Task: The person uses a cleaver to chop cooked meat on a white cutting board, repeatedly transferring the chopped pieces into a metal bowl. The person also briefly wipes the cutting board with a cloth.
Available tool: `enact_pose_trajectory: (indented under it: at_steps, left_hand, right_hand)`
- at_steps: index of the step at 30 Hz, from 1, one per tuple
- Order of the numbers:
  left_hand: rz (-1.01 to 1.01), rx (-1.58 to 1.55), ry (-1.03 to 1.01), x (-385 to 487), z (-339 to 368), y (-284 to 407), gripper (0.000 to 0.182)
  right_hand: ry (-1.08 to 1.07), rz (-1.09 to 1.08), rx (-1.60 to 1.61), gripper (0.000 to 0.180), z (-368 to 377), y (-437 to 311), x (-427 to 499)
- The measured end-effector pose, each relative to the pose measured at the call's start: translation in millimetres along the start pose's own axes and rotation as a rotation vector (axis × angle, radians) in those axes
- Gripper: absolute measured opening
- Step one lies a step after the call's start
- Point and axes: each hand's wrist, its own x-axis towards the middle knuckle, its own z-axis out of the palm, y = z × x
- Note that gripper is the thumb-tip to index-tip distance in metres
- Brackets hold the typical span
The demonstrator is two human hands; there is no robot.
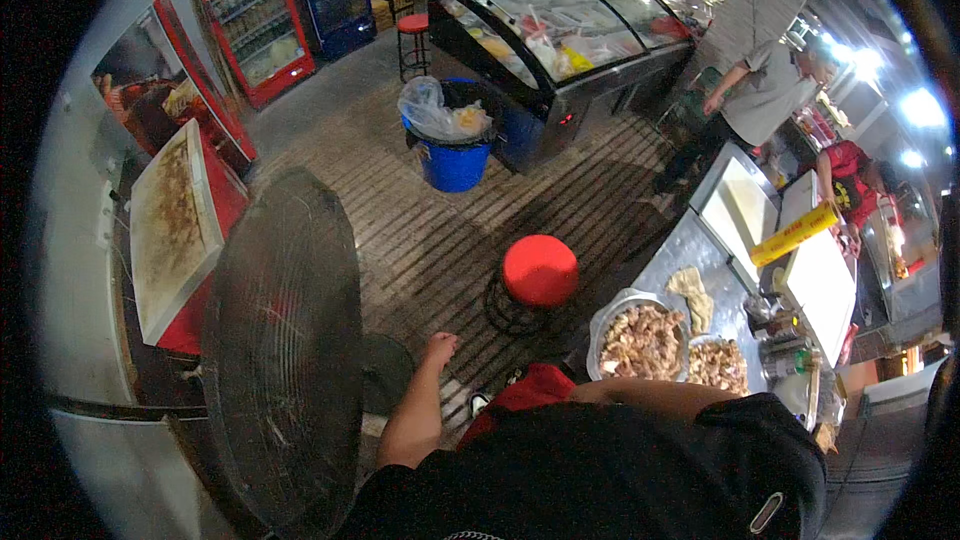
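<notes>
My left hand (442, 349) hangs over the floor left of my red garment (536, 386), its fingers curled and nothing visible in it. A large pedestal fan (285, 345) stands to its left, and a red-topped stool (540, 270) is ahead and to the right. My right forearm crosses in front of my black shirt; the right hand is out of view. Beyond that forearm, a metal bowl of meat pieces (643, 341) and a second heap of meat pieces (718, 366) rest on a steel table (679, 247). A crumpled cloth (694, 298) lies beside them.
A blue bin (454, 165) with plastic bags stands ahead, before a glass-topped display freezer (570, 22). Drinks coolers (255, 15) and a red chest with a stained white lid (176, 232) are left. Two people are at right, near white boards (817, 292) and a yellow roll (795, 234).
</notes>
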Motion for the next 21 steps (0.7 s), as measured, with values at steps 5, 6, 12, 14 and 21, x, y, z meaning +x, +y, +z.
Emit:
enact_pose_trajectory:
  at_steps: [5, 6, 12, 14, 21]
  left_hand:
    - [0.036, 0.181, -0.041, 76, -33, 53, 0.031]
    - [0.040, 0.213, -0.049, 97, -39, 69, 0.032]
    - [0.134, 0.567, -0.083, 196, -52, 169, 0.033]
    - [0.148, 0.505, -0.151, 231, -49, 191, 0.032]
    - [0.598, 0.677, -0.237, 372, -4, 250, 0.032]
  right_hand:
    - [-0.154, 0.189, 0.426, 0.039, -100, 10, 71]
    - [-0.191, 0.097, 0.361, 0.039, -125, 4, 78]
    - [-0.087, 0.105, 0.416, 0.037, -225, -72, 53]
    - [0.011, 0.088, 0.427, 0.037, -240, -100, 37]
    - [0.132, 0.020, 0.562, 0.039, -332, -159, 30]
